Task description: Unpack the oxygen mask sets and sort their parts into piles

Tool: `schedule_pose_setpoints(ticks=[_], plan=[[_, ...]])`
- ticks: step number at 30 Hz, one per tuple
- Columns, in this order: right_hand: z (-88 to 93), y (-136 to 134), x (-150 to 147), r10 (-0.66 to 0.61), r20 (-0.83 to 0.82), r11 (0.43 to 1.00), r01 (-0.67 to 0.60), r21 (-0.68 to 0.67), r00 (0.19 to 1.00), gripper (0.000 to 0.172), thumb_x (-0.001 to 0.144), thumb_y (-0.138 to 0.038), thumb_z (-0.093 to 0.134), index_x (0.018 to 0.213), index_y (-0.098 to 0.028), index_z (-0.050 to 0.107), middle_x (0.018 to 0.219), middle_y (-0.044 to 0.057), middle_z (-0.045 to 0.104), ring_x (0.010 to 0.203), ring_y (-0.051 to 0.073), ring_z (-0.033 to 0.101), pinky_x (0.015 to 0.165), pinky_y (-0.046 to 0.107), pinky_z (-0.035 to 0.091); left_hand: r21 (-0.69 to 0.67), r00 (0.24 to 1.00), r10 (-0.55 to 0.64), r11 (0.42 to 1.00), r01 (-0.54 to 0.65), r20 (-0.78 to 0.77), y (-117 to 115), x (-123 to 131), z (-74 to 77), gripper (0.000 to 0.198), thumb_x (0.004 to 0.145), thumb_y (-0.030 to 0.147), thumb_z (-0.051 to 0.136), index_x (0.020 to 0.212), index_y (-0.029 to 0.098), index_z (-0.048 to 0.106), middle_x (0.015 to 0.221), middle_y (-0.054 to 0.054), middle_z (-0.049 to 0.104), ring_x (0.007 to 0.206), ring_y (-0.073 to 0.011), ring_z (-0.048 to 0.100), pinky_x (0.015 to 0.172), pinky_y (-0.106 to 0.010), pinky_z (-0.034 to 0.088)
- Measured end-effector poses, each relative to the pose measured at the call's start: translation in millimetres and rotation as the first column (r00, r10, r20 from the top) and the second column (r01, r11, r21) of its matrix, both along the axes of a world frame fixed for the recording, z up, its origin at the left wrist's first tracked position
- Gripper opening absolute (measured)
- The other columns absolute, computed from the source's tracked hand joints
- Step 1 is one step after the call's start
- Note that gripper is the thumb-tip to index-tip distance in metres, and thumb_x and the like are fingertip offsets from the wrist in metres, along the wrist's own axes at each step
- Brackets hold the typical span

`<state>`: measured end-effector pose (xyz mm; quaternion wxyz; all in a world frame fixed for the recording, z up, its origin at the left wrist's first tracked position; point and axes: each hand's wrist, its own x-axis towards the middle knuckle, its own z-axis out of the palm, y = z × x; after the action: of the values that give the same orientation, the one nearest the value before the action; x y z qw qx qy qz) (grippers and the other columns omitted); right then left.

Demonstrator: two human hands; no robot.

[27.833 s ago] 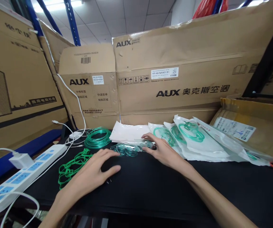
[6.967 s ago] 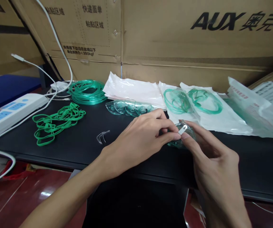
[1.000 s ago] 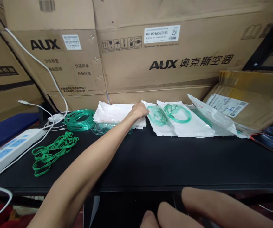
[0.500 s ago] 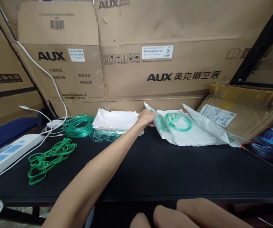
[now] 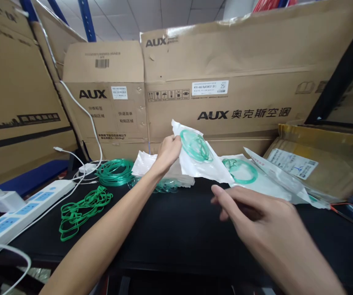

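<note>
My left hand (image 5: 167, 150) is closed on the corner of a white sealed pouch (image 5: 201, 157) that holds a coil of green tubing, and the pouch hangs lifted above the black table (image 5: 176, 233). My right hand (image 5: 250, 213) hovers over the table in front of the pouch with its fingers apart and nothing in it. A second pouch with green tubing (image 5: 244, 174) lies flat behind it. A stack of empty white bags (image 5: 151, 166) and several clear masks (image 5: 164, 186) lie under my left wrist.
A coil of green tubing (image 5: 116, 172) and a heap of green elastic straps (image 5: 82, 207) lie at the left. A white power strip (image 5: 19, 215) with cables sits at the far left. Big cardboard boxes (image 5: 231, 94) wall off the back. A yellow parcel (image 5: 320, 164) rests at the right.
My left hand has lifted the pouch with green tubing off the pile. My right hand has come up from below the table edge to a spot in front of the pouch.
</note>
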<state>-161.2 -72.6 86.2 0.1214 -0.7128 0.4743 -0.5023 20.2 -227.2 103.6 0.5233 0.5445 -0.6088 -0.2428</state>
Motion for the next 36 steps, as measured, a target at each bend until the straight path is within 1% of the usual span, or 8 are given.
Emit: schedule_pose_setpoints(ticks=[2, 5, 9, 13, 18, 23, 27, 36], plan=[[-10.2, -21, 0, -0.093, 0.055, 0.994, 0.089, 0.069, 0.994, 0.030, 0.088, -0.049, 0.064, 0.071, -0.027, 0.076, 0.058, 0.002, 0.067, 0.054, 0.021, 0.060, 0.053, 0.032, 0.042, -0.051, 0.999, 0.026, 0.998, -0.028, -0.038, 12, 14, 0.8, 0.022, 0.092, 0.028, 0.040, 0.072, 0.021, 0.046, 0.079, -0.004, 0.060, 0.082, -0.0196, 0.058, 0.071, -0.028, 0.045], [-30.0, -44, 5, -0.084, 0.226, 0.976, 0.034, 0.216, 0.970, 0.034, 0.086, -0.053, 0.067, 0.084, -0.021, 0.078, 0.055, 0.000, 0.060, 0.046, 0.017, 0.052, 0.049, 0.031, 0.038, -0.087, 0.993, -0.006, 0.996, -0.005, -0.119, 25, 26, -3.7, 0.018, 0.092, 0.030, 0.039, 0.077, 0.021, 0.043, 0.079, -0.003, 0.057, 0.076, -0.0175, 0.055, 0.068, -0.027, 0.047], [-42.9, -55, 13, -0.155, 0.374, 0.975, 0.080, 0.208, 0.915, 0.039, 0.085, -0.051, 0.069, 0.102, -0.017, 0.077, 0.061, -0.004, 0.054, 0.044, 0.012, 0.042, 0.045, 0.029, 0.032, -0.098, 0.971, -0.102, 0.992, 0.083, -0.217, 40, 30, -11.4, 0.015, 0.093, 0.030, 0.038, 0.092, 0.021, 0.050, 0.091, -0.003, 0.063, 0.079, -0.0159, 0.059, 0.071, -0.026, 0.051], [-44.5, -59, 14, -0.142, 0.475, 0.972, 0.032, 0.233, 0.868, 0.028, 0.082, -0.044, 0.074, 0.079, -0.017, 0.072, 0.054, -0.006, 0.049, 0.042, 0.008, 0.034, 0.045, 0.028, 0.029, -0.114, 0.929, -0.217, 0.975, 0.191, -0.298, 51, 31, -15.2, 0.019, 0.091, 0.031, 0.047, 0.103, 0.020, 0.056, 0.095, -0.004, 0.064, 0.079, -0.0159, 0.057, 0.066, -0.025, 0.048], [-41.8, -59, 8, -0.064, 0.595, 0.943, -0.148, 0.300, 0.801, 0.044, 0.080, -0.046, 0.080, 0.054, -0.017, 0.060, 0.039, -0.005, 0.040, 0.043, 0.008, 0.033, 0.044, 0.025, 0.031, -0.146, 0.822, -0.435, 0.900, 0.410, -0.369, 56, 38, -20.3, 0.032, 0.082, 0.024, 0.066, 0.113, 0.020, 0.060, 0.096, -0.003, 0.064, 0.079, -0.0153, 0.053, 0.062, -0.025, 0.041], [-39.9, -58, 13, 0.035, 0.789, 0.899, -0.363, 0.243, 0.614, 0.041, 0.072, -0.046, 0.088, 0.100, -0.020, 0.072, 0.086, 0.002, 0.066, 0.061, 0.012, 0.055, 0.043, 0.022, 0.038, -0.094, 0.738, -0.504, 0.848, 0.522, -0.449, 49, 49, -30.0, 0.050, 0.073, 0.016, 0.076, 0.121, 0.023, 0.060, 0.098, -0.002, 0.065, 0.079, -0.0139, 0.053, 0.065, -0.026, 0.039], [-42.0, -65, 18, 0.088, 0.874, 0.856, -0.484, 0.178, 0.477, 0.041, 0.069, -0.043, 0.089, 0.101, -0.025, 0.072, 0.100, 0.000, 0.065, 0.067, 0.010, 0.055, 0.044, 0.019, 0.039, -0.026, 0.748, -0.497, 0.839, 0.543, -0.439, 42, 54, -37.7, 0.048, 0.069, 0.014, 0.081, 0.114, 0.020, 0.064, 0.100, -0.004, 0.067, 0.080, -0.0144, 0.055, 0.067, -0.027, 0.041], [-47.9, -66, 17, 0.091, 0.866, 0.812, -0.540, 0.222, 0.493, 0.026, 0.074, -0.039, 0.087, 0.090, -0.022, 0.077, 0.115, 0.002, 0.064, 0.057, 0.005, 0.040, 0.043, 0.021, 0.034, 0.100, 0.756, -0.463, 0.820, 0.564, -0.463, 41, 58, -38.8, 0.042, 0.069, 0.020, 0.088, 0.108, 0.019, 0.072, 0.122, -0.009, 0.070, 0.102, -0.0206, 0.064, 0.081, -0.029, 0.050]])
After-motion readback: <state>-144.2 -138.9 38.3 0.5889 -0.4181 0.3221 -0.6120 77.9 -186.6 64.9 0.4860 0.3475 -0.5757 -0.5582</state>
